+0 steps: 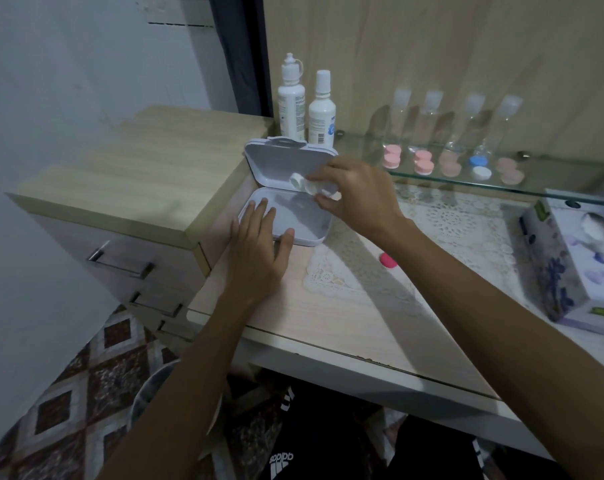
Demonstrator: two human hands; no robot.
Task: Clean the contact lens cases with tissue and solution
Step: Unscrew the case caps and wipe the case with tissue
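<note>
Progress roughly partway at a guess: right hand (pixel 357 194) pinching white lens case (pixel 305 184) over open white box (pixel 314 239), left hand (pixel 259 244) flat, fingers straight, on box's near-left rim; pink cap (pixel 388 260) right of box, more cases on shelf beyond.

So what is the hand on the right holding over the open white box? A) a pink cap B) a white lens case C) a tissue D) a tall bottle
B: the right hand pinches a white lens case above the open white box, while the left hand rests flat on the box's near edge.
</note>
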